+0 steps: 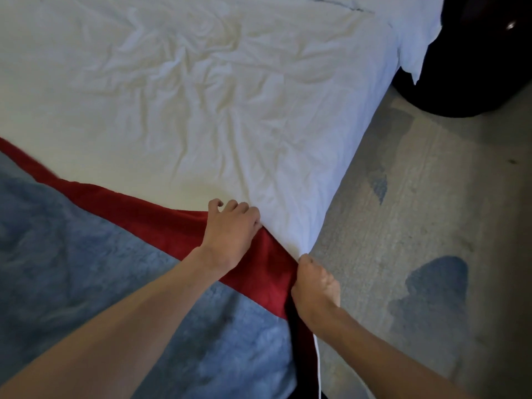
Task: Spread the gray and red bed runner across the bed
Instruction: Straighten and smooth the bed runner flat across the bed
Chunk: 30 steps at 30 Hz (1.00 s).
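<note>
The bed runner (95,254) lies across the lower left of the bed: fuzzy gray in the middle, with a red border (149,214) along its far edge. The border runs diagonally to the bed's right side and hangs over it. My left hand (230,228) rests on the red border near the bed's edge, fingers curled at the border's far edge on the white sheet (201,96). My right hand (313,283) grips the red border where it drops over the side of the mattress.
The white sheet is wrinkled and covers the rest of the bed. Beige carpet (417,211) with dark blue patches lies to the right. A dark round object (475,67) stands on the floor at the top right. A thin white cord (318,367) hangs by the bed's side.
</note>
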Tool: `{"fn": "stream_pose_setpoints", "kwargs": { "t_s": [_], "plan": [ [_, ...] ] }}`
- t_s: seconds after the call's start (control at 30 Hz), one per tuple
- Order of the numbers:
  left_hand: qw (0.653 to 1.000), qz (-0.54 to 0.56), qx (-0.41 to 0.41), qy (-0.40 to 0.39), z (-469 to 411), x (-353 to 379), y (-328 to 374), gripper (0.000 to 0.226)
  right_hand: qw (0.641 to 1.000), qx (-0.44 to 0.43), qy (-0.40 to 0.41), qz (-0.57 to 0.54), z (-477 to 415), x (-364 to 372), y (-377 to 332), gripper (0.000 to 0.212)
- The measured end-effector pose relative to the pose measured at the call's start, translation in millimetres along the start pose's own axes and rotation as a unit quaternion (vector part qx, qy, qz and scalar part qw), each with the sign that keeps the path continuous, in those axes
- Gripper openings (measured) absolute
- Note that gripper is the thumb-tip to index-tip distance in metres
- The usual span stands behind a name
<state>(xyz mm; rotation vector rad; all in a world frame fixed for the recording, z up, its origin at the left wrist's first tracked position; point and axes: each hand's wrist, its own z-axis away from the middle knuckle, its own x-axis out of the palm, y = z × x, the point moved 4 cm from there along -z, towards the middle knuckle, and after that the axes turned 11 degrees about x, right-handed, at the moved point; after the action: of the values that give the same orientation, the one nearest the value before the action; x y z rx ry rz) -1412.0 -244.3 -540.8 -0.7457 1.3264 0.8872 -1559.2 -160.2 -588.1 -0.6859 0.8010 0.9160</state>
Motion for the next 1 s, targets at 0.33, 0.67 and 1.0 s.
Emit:
{"fn": "stream_pose_setpoints", "kwargs": {
  "t_s": [0.33,0.67,1.0],
  "plan": [
    [0.994,0.034,-0.032,0.098,-24.8,-28.3,-12.1,0.017,0.980,0.023,0.117,-0.161,-51.0,-71.7,7.8,0.034],
    [0.999,0.035,0.008,-0.013,-29.7,-6.2,-19.1,0.018,0.978,0.159,0.035,-0.129,-27.0,11.4,46.0,0.023],
    [0.999,0.032,0.035,0.004,-26.2,5.5,-22.6,0.028,0.962,0.171,0.041,-0.209,-35.5,-0.9,44.9,0.022]
  ]
}}
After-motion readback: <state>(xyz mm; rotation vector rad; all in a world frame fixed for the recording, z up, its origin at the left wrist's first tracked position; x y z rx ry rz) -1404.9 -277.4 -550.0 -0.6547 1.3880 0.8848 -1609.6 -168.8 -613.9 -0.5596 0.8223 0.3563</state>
